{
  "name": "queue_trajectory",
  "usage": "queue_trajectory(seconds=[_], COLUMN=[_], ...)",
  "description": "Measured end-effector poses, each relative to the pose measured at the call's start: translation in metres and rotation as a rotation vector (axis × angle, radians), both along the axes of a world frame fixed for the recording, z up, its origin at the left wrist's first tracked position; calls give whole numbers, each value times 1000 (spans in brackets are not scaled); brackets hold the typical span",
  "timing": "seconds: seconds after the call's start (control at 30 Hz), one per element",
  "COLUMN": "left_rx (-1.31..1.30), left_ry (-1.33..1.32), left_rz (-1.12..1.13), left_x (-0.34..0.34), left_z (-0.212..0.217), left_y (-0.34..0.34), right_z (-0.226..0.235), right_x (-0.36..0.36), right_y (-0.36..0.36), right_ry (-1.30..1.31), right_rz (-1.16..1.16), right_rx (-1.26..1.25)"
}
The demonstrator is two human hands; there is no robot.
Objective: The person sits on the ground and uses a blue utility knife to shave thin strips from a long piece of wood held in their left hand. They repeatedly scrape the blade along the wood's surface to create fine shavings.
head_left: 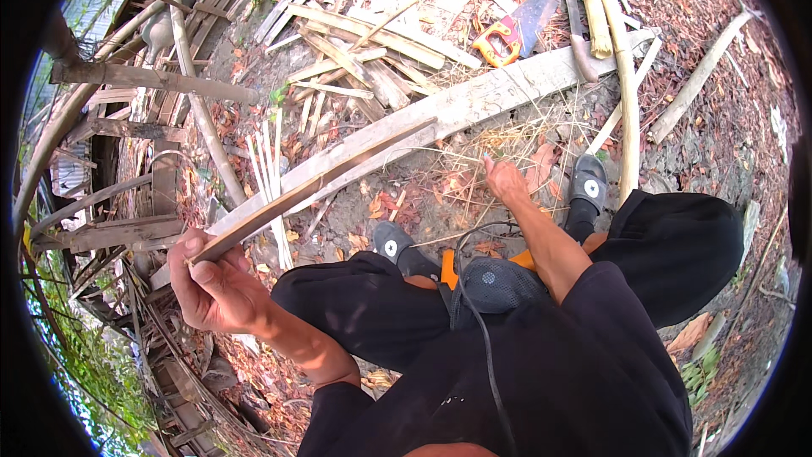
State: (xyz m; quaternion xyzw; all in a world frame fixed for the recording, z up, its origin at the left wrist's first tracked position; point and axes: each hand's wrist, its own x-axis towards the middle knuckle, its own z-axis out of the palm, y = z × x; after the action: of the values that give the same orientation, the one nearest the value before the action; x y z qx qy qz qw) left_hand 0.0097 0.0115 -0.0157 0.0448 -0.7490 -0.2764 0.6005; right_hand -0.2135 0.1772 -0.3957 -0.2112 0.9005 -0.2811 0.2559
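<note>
The left hand [216, 283] is closed tight around the near end of a long thin bamboo strip [313, 190]. The strip slants up and away from the hand, and its far end lies over a wide pale plank [474, 101] on the ground.

The right hand [506, 179] reaches down between the knees to the ground [719, 144]. Its fingers are bent and touch dry straw and brown leaves. I cannot tell if it holds anything.

The person wears black trousers [677, 237] and dark shoes. The left shoe [391, 244] is just beside the right arm, and the right shoe [589, 184] is on the other side of that hand.

A bunch of thin pale sticks [269, 178] lies on the ground near the strip. Past the plank is a heap of split bamboo pieces [364, 51]. A saw with an orange handle [501, 41] lies just past the plank, near long bamboo poles [613, 42]. On the left edge stands a rough bamboo frame [135, 118].
</note>
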Motion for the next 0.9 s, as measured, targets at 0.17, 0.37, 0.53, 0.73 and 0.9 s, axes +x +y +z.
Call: queue_trajectory(seconds=[0.17,0.37,0.53,0.73,0.9], left_rx=[-10,32,7,25,-88], left_ry=[-67,-30,-45,-36,-60], left_rz=[-80,-62,4,-54,-113], left_x=[12,7,0,8,1], left_z=[-2,0,1,-2,0], left_y=[-5,-5,-10,-13,-1], right_z=[78,92,53,52,67], right_x=[31,29,12,22,37], right_y=[-10,-49,-56,-38,-45], right_ry=[-105,79,63,-26,-6], right_rz=[-61,18,-15,-87,-41], right_rx=[-288,-474,-164,-295,-414])
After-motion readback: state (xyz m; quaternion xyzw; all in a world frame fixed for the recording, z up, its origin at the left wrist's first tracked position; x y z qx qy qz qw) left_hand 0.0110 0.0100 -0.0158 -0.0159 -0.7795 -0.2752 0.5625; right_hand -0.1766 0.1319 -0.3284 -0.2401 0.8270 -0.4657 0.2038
